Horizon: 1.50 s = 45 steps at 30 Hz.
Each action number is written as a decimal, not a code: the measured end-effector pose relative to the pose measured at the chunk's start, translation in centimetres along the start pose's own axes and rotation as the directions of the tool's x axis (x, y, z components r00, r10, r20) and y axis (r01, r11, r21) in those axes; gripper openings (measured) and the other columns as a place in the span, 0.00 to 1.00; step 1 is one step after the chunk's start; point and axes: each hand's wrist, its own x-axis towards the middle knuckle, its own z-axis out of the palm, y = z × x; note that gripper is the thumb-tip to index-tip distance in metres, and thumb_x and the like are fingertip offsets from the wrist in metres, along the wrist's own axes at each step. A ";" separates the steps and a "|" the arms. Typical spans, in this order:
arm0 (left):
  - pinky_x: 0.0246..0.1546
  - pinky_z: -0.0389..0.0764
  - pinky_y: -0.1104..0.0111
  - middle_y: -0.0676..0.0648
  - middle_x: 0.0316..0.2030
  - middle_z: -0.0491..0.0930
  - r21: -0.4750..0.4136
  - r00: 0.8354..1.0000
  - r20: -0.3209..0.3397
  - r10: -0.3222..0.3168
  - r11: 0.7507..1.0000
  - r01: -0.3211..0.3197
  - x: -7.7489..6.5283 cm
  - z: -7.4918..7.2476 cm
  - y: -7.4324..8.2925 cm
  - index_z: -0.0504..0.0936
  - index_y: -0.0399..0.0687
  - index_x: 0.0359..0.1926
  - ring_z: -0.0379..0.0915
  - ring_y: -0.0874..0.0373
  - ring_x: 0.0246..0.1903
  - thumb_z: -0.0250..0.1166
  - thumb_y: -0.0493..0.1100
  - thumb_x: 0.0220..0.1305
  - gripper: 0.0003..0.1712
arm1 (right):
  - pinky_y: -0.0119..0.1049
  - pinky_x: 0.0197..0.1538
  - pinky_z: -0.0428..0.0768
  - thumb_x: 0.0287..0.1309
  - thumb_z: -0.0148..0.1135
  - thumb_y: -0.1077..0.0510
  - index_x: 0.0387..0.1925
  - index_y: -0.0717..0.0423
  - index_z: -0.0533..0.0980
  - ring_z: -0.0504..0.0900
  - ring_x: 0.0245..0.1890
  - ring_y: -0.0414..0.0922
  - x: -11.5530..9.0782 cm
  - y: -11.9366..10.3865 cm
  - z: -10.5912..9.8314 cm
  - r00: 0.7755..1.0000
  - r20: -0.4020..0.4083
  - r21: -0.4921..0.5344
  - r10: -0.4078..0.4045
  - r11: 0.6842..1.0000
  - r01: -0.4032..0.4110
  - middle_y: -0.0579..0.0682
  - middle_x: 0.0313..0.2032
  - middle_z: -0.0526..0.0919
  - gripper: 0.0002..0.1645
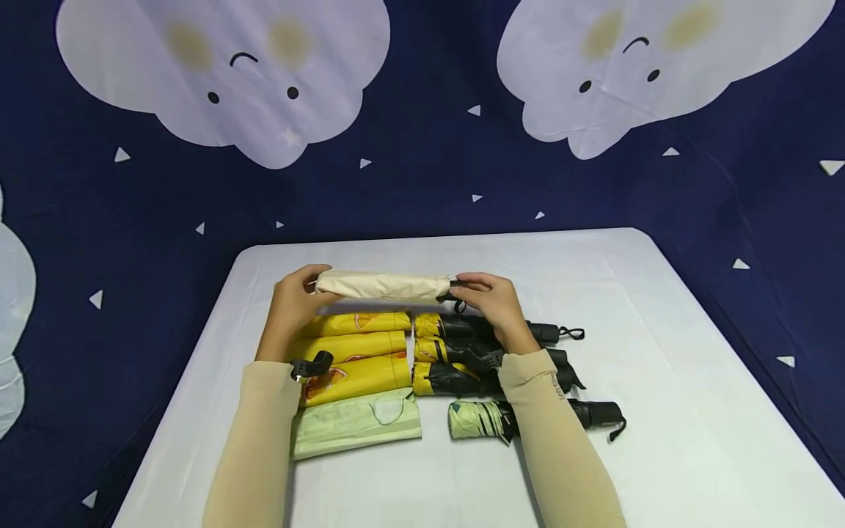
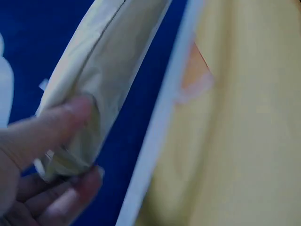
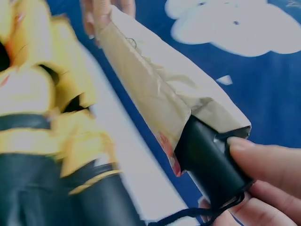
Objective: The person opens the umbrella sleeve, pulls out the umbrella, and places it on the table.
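A folded umbrella in a cream sleeve [image 1: 383, 287] is held level between both hands, over the far part of the table. My left hand [image 1: 295, 302] pinches the sleeve's left end; in the left wrist view the thumb lies on one face of the cream fabric [image 2: 113, 56], the other fingers under it. At the other end, my right hand [image 1: 494, 299] grips the black handle [image 3: 214, 165], which sticks out of the sleeve's mouth. A dark wrist cord [image 3: 181, 214] hangs from the handle. Most of the umbrella is hidden inside the sleeve.
On the white table [image 1: 660, 330], yellow sleeves [image 1: 359, 346] lie stacked in rows at left, with a pale green sleeve [image 1: 356, 425] nearest me. Yellow-and-black folded umbrellas [image 1: 455, 325] lie to their right, partly behind my right arm, and a green-and-black umbrella [image 1: 475, 419] lies in front of them.
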 end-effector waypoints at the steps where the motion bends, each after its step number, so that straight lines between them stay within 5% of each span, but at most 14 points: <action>1: 0.54 0.83 0.55 0.40 0.61 0.79 -0.076 1.000 0.005 -0.017 0.997 0.018 -0.2 0.0 0.2 0.79 0.46 0.65 0.78 0.43 0.58 0.77 0.43 0.61 0.32 | 0.46 0.59 0.81 0.58 0.77 0.49 0.58 0.54 0.82 0.82 0.54 0.48 -0.2 -0.3 -0.4 1.000 0.004 0.030 -0.007 1.000 0.007 0.52 0.55 0.83 0.28; 4: 0.49 0.84 0.65 0.44 0.61 0.78 -0.323 0.999 0.016 -0.043 0.945 0.046 -0.8 -0.1 0.7 0.78 0.48 0.67 0.79 0.50 0.55 0.78 0.43 0.60 0.34 | 0.47 0.56 0.83 0.58 0.77 0.50 0.58 0.56 0.82 0.84 0.53 0.48 -1.1 -1.6 -1.3 1.000 0.018 0.131 -0.023 0.991 0.021 0.53 0.55 0.84 0.28; 7: 0.45 0.84 0.72 0.44 0.58 0.78 -0.550 0.999 0.031 -0.023 0.834 0.036 -1.3 -0.1 1.4 0.76 0.44 0.68 0.80 0.53 0.52 0.77 0.36 0.59 0.36 | 0.46 0.52 0.85 0.59 0.76 0.53 0.58 0.60 0.81 0.85 0.49 0.48 -2.1 -3.2 -2.0 0.998 0.033 0.215 -0.053 0.976 0.045 0.55 0.53 0.85 0.28; 10: 0.45 0.85 0.71 0.44 0.55 0.80 -0.661 0.998 0.031 0.052 0.751 -0.018 -2.0 -0.3 2.2 0.74 0.40 0.68 0.80 0.53 0.50 0.74 0.29 0.60 0.36 | 0.40 0.48 0.86 0.60 0.75 0.56 0.58 0.62 0.80 0.86 0.45 0.48 -3.1 -4.5 -2.6 0.995 0.052 0.270 -0.089 0.960 0.072 0.55 0.51 0.86 0.27; 13: 0.45 0.84 0.71 0.43 0.55 0.79 -0.700 0.989 0.045 0.143 0.710 -0.071 -2.8 -0.5 2.9 0.74 0.40 0.68 0.78 0.52 0.49 0.71 0.25 0.60 0.34 | 0.37 0.46 0.86 0.62 0.73 0.57 0.59 0.63 0.79 0.86 0.44 0.47 -4.0 -5.5 -3.2 0.989 0.080 0.287 -0.125 0.953 0.097 0.54 0.50 0.86 0.26; 18: 0.42 0.84 0.71 0.42 0.55 0.76 -0.680 0.968 0.093 0.233 0.725 -0.110 -4.0 -1.0 3.7 0.77 0.37 0.65 0.76 0.52 0.46 0.70 0.24 0.61 0.30 | 0.38 0.45 0.86 0.65 0.71 0.59 0.60 0.65 0.78 0.86 0.45 0.45 -5.0 -6.3 -4.1 0.980 0.152 0.207 -0.125 0.974 0.092 0.52 0.48 0.87 0.25; 25: 0.38 0.85 0.69 0.40 0.54 0.74 -0.634 0.959 0.135 0.248 0.766 -0.109 -4.9 -1.1 3.7 0.80 0.36 0.61 0.76 0.51 0.44 0.70 0.24 0.61 0.27 | 0.42 0.45 0.87 0.65 0.68 0.63 0.62 0.69 0.76 0.88 0.39 0.48 -5.5 -6.0 -4.8 0.955 0.274 0.058 -0.118 0.993 0.106 0.52 0.46 0.88 0.26; 45: 0.35 0.84 0.70 0.38 0.50 0.73 -0.557 0.959 0.177 0.221 0.826 -0.087 -4.6 -0.7 3.3 0.81 0.42 0.62 0.75 0.50 0.40 0.75 0.31 0.59 0.29 | 0.45 0.49 0.86 0.65 0.70 0.58 0.59 0.62 0.81 0.88 0.39 0.48 -4.5 -4.3 -5.0 0.974 0.215 0.217 -0.073 0.976 0.025 0.54 0.49 0.86 0.22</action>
